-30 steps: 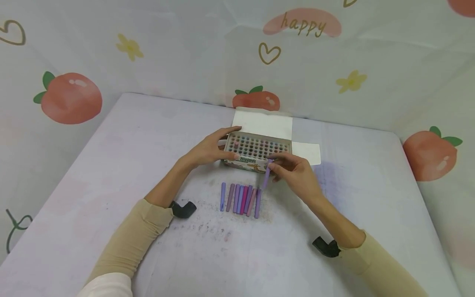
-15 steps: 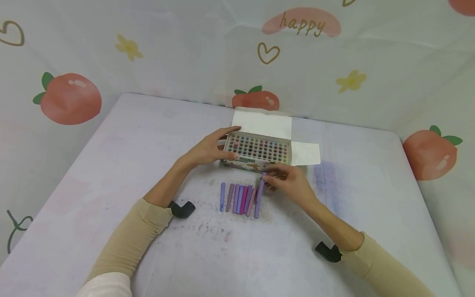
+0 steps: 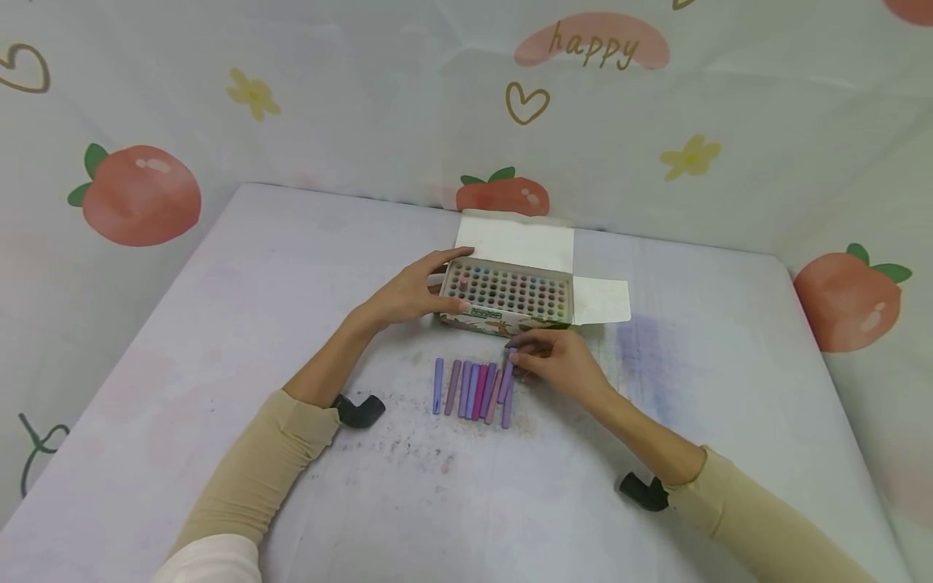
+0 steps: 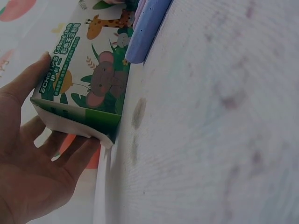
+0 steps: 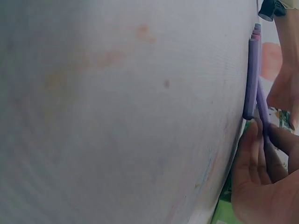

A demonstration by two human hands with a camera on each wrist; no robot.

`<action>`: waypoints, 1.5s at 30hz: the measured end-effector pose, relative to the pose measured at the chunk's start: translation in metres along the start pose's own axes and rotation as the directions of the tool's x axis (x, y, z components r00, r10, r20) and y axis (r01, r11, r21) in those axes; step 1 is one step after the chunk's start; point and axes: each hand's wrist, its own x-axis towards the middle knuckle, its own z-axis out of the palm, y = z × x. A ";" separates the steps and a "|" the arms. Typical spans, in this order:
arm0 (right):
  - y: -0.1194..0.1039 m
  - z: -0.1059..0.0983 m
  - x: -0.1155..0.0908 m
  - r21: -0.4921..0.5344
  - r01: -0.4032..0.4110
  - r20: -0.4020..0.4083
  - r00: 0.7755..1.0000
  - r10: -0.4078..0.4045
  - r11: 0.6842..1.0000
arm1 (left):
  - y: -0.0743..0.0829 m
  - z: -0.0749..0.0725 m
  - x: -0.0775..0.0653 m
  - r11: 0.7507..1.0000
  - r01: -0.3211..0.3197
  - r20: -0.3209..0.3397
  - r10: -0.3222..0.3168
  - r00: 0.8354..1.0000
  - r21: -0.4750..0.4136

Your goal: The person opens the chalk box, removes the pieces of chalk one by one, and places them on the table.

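Observation:
A cardboard box of colored chalk (image 3: 484, 322) lies with its lid folded back, showing rows of chalk ends; one pink stick (image 3: 464, 284) stands higher than the others. My left hand (image 3: 408, 296) grips the box's left end, thumb along the front; the left wrist view shows fingers at the end flap (image 4: 74, 125). Between thumb and fingers, my right hand (image 3: 567, 366) pinches a purple chalk stick (image 5: 262, 100). Its lower end meets or overlaps the right end of a row of purple, blue and pink chalk sticks (image 3: 477, 393); contact is unclear.
A white side flap (image 3: 602, 300) sticks out at the box's right, and the raised lid (image 3: 516, 240) leans toward the printed backdrop. Chalk smudges (image 3: 651, 368) mark the white table cover (image 3: 350, 510). Black straps (image 3: 359, 411) hang at both wrists.
My right hand has come down and toward me from the box's front, bringing the purple chalk stick to the row's right end. My left hand stays on the box.

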 end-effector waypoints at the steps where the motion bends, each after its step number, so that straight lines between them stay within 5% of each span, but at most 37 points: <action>1: -0.001 0.000 0.000 -0.020 -0.003 -0.002 1.000 0.003 1.000 | 0.000 0.000 0.000 1.000 -0.001 0.000 0.001 1.000 -0.001; 12: -0.003 0.002 -0.003 -0.226 -0.013 -0.002 1.000 0.013 0.974 | 0.001 0.000 0.000 1.000 -0.008 0.000 0.008 1.000 0.012; 45: -0.002 0.000 -0.006 -0.294 0.129 0.069 0.991 -0.114 0.947 | 0.001 0.001 0.000 1.000 -0.013 0.007 0.013 1.000 0.000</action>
